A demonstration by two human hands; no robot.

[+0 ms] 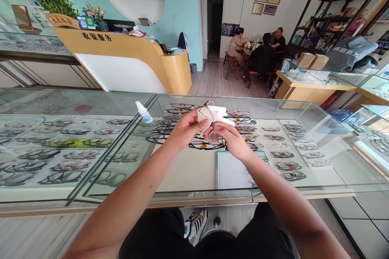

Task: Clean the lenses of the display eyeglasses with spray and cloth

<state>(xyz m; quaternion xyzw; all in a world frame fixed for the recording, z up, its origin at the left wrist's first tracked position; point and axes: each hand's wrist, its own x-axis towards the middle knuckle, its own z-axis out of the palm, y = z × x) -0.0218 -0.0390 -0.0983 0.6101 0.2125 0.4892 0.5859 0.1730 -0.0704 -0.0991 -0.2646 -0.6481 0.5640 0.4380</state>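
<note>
Above the glass counter, my left hand [184,130] is closed, pinching a white cloth [218,113] around one side of a pair of eyeglasses. My right hand [230,141] grips the eyeglasses [215,139] near their middle, with a lens hanging below the fingers. Part of the frame is covered by the cloth and my fingers. A small white spray bottle [144,112] with a blue label stands on the glass, to the left of my left hand. Several dark-framed glasses [200,145] lie beneath and around my hands.
Rows of eyeglasses [293,166] fill the display case on the right and the left. A white tray [232,172] with a teal edge lies below my right forearm. Beyond the counter are a wooden cashier desk [176,68] and several people [263,54] seated at a table.
</note>
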